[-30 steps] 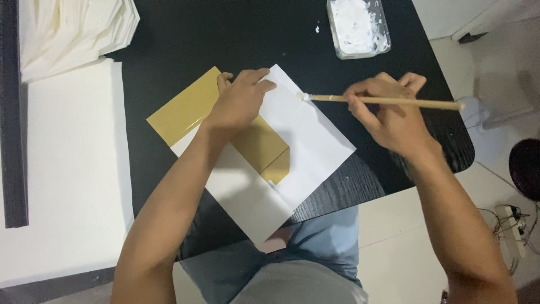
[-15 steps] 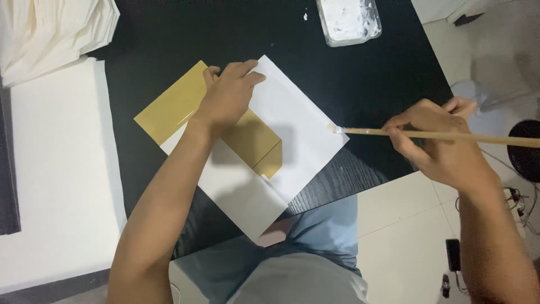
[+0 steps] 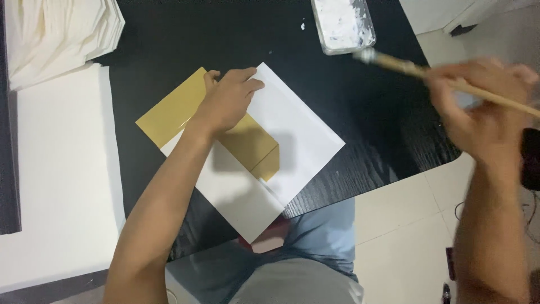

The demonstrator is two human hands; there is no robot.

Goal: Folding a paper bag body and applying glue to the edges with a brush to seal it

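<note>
Open black wood-grain tabletop (image 3: 388,129) at centre right of frame, between white paper sheet (image 3: 292,141) and table's rounded edge: passable. Clear dark strip along top centre as well. Blocked at top right by clear plastic tub of white paste (image 3: 342,23), with right hand (image 3: 484,112) and long wooden brush (image 3: 444,79) hovering just beside it. Blocked at centre by left hand (image 3: 228,101) pressing gold card (image 3: 174,115). Upper left taken by stack of cream paper (image 3: 56,34); left edge by large white board (image 3: 56,180).
</note>
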